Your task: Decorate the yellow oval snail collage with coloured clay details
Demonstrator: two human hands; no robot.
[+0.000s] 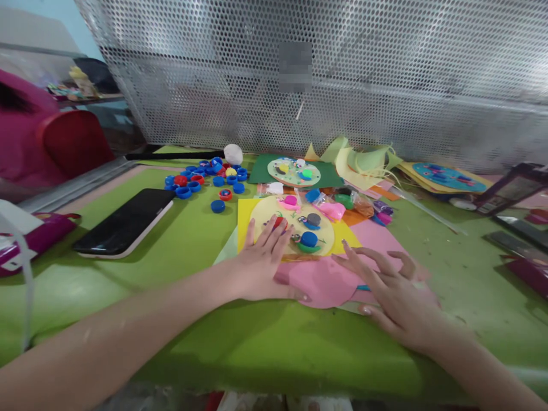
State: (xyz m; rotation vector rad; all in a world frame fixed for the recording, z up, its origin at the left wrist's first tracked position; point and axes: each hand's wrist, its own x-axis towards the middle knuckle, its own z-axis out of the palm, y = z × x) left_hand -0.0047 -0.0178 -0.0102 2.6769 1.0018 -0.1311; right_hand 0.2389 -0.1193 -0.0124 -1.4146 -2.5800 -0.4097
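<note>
My left hand (266,260) lies flat with its fingers stretched over a cream paper oval (268,206) on a yellow sheet (245,214). Its fingertips cover part of a small red snail figure (279,224). Several more snail figures sit on the oval, among them a blue and green one (309,240), a grey one (314,220) and a pink one (290,201). Beneath and in front is a round-edged pink paper (322,284). To the right, my right hand (391,294) is open, fingers spread over the pink paper and holding nothing.
Blue and red bottle caps (218,205) lie at the back left, near a black phone (127,224). Bags of coloured clay (331,209) and a green card with an oval (262,170) stand behind. A perforated metal panel (205,80) borders the green table (205,337).
</note>
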